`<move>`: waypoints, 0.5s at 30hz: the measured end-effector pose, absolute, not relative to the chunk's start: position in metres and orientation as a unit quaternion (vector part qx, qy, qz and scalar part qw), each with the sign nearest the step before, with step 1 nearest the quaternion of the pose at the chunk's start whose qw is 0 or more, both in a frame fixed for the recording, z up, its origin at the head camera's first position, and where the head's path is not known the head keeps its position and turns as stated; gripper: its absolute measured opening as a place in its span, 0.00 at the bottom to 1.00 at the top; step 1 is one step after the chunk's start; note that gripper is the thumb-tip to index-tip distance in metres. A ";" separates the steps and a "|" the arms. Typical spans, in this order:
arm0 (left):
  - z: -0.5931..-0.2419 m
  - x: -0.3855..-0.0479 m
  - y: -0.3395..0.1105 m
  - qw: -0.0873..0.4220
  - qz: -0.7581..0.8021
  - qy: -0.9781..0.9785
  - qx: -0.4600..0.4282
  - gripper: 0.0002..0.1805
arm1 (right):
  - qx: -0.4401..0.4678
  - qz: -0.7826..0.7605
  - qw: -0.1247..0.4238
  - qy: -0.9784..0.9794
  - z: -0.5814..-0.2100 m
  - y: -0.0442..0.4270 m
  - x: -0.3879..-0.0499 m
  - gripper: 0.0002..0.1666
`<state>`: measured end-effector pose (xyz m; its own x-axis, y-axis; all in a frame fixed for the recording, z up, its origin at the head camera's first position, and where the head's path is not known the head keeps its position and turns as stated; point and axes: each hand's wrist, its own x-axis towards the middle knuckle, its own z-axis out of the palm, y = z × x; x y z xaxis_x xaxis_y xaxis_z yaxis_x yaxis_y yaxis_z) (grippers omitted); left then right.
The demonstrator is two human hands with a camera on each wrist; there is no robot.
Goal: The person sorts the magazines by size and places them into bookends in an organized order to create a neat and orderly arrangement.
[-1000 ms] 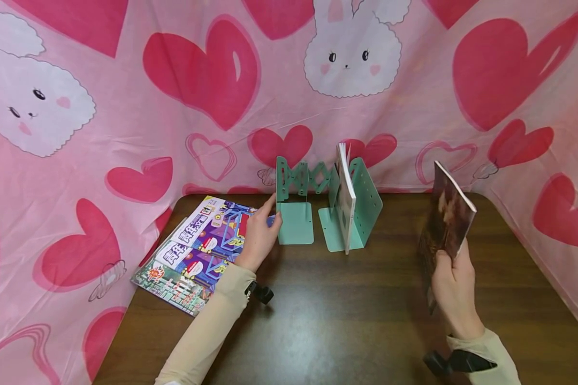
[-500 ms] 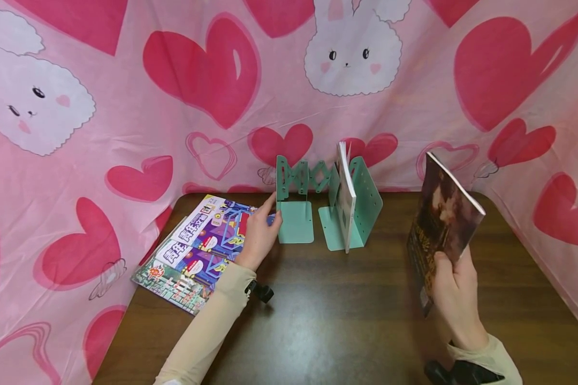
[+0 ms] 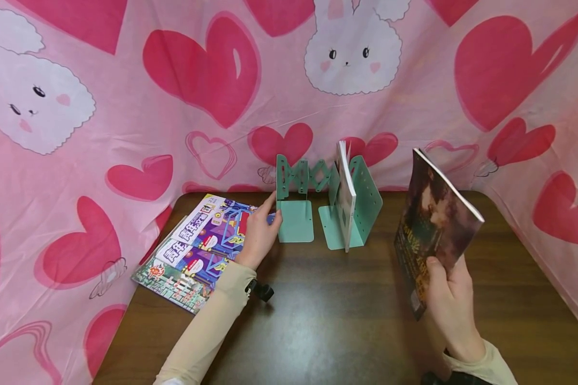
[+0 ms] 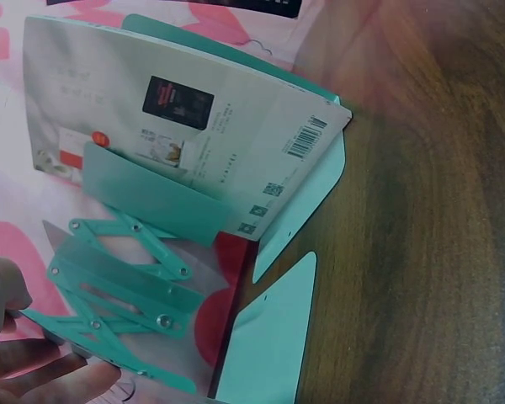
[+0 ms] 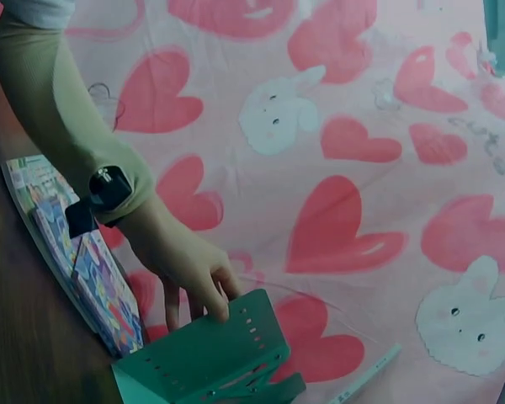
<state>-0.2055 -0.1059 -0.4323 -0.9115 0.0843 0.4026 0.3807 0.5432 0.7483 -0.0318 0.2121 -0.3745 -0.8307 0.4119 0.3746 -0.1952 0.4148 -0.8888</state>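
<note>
In the head view my left hand (image 3: 260, 232) pinches the left upright plate of a green expandable bookend (image 3: 296, 222). In the left wrist view the thumb and fingers (image 4: 63, 383) lie on opposite sides of that plate. One pale magazine (image 3: 347, 198) stands in the right part of the bookend, its barcoded back cover showing in the left wrist view. My right hand (image 3: 450, 302) grips a dark-covered magazine (image 3: 435, 216) by its near edge and holds it tilted over the right side of the table. Most of the right fingers are hidden behind it.
Several overlapping magazines (image 3: 188, 256) with colourful covers lie flat at the left of the brown table (image 3: 337, 321), beside my left forearm. Pink cloth (image 3: 289, 107) with hearts and rabbits hangs behind and along the sides.
My right hand has moved slightly left with the dark magazine and turned it, so more of its cover shows. The left hand and bookend have stayed put.
</note>
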 end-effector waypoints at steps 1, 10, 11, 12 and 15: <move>-0.432 -0.205 -0.106 0.162 -0.458 -0.864 -0.134 0.29 | -0.064 0.542 0.282 -0.789 -0.374 0.210 -0.031 0.23; -0.434 -0.208 -0.106 0.172 -0.446 -0.868 -0.133 0.29 | -0.048 0.565 0.278 -0.775 -0.373 0.195 -0.024 0.24; -0.434 -0.208 -0.106 0.172 -0.446 -0.868 -0.132 0.29 | -0.046 0.565 0.278 -0.776 -0.373 0.193 -0.023 0.24; -0.434 -0.208 -0.106 0.173 -0.446 -0.868 -0.132 0.29 | -0.044 0.566 0.278 -0.775 -0.373 0.191 -0.023 0.24; -0.433 -0.208 -0.106 0.174 -0.447 -0.867 -0.132 0.29 | -0.035 0.564 0.284 -0.775 -0.372 0.188 -0.021 0.24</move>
<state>-0.2076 -0.1056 -0.4333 -0.9047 0.0745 0.4194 0.3849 0.5648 0.7300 -0.0210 0.1875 -0.3725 -0.8365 0.3743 0.4003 -0.2661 0.3611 -0.8938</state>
